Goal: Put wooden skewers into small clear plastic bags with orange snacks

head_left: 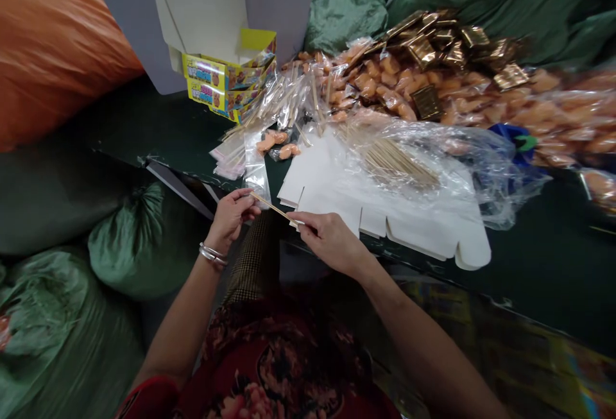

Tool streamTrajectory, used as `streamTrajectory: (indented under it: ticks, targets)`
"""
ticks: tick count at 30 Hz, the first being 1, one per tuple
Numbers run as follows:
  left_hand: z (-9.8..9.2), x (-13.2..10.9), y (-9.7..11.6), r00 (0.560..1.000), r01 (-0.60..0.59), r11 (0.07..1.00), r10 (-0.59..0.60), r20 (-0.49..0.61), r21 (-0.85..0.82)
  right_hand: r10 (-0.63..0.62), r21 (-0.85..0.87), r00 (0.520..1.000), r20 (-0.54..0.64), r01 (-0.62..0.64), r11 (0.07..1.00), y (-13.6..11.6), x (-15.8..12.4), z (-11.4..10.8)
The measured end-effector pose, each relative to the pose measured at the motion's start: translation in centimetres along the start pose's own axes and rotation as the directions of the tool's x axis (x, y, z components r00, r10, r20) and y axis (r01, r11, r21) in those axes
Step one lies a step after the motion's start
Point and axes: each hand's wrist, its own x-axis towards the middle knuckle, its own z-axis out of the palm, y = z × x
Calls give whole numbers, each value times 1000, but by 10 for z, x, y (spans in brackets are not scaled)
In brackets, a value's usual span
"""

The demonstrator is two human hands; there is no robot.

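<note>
Between my two hands runs a thin bundle of wooden sticks, slanting down to the right. My right hand pinches its lower right end between thumb and fingers. At the other end is my left hand, a bracelet on its wrist, with thumb and fingertips closed together. A clear plastic bag lies over the table edge, its lower end by my left fingertips. Whether those fingers grip the bag, the sticks or both I cannot make out. Just beyond lie several small orange pieces and flat clear bags.
Flattened white cardboard lies under a bag of wooden sticks. Behind it are heaped bagged orange pieces and gold packets. Yellow printed boxes stand at the back left. Green sacks and an orange sack sit left.
</note>
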Motion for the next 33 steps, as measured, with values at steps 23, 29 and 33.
streamTrajectory:
  ticks: [23, 29, 33]
  targets:
    - [-12, 14, 49, 987, -160, 856, 123, 106, 492, 154, -406, 985, -81, -174, 897, -26, 54, 18]
    - [5, -3, 14, 990, 68, 968, -96, 104, 241, 69, -382, 996, -50, -83, 921, -22, 45, 28]
    - [5, -9, 1, 985, 133, 987, -142, 100, 89, 54, -386, 998, -30, -62, 921, -19, 34, 27]
